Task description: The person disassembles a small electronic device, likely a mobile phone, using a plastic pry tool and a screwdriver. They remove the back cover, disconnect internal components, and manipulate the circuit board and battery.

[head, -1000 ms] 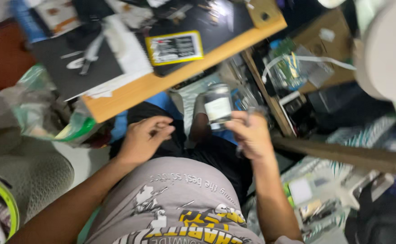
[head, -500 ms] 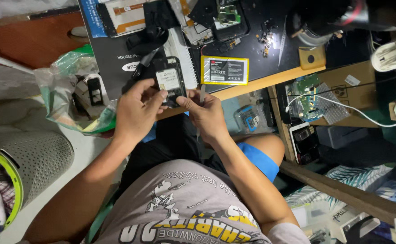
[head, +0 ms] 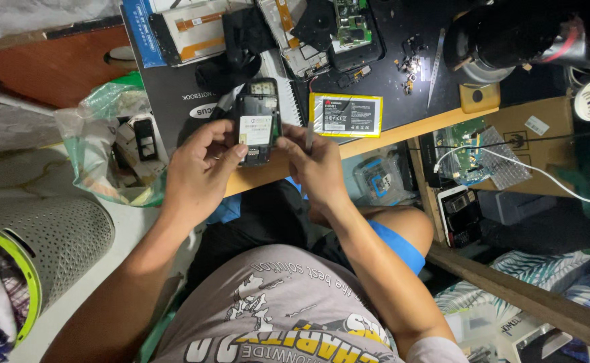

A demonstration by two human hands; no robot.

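- The left hand [head: 201,165] holds a small black phone with its back cover off [head: 257,121], fingers and thumb pinching its left side and lower end.
- The phone sits just above the near edge of the wooden desk [head: 402,131], in the middle of the scene, with a white sticker showing inside it.
- The right hand [head: 316,168] pinches a thin grey metal tool [head: 309,138] and touches the phone's right side.
- It looks like the opening-up step: the tool tip is close to the phone's right edge.
- A next move would need a steady left hold and a gentle, careful push with the tool.
- A flat battery with a yellow border [head: 346,115] lies just right of the phone.
- A clear plastic bag of parts [head: 110,151] sits to the left.
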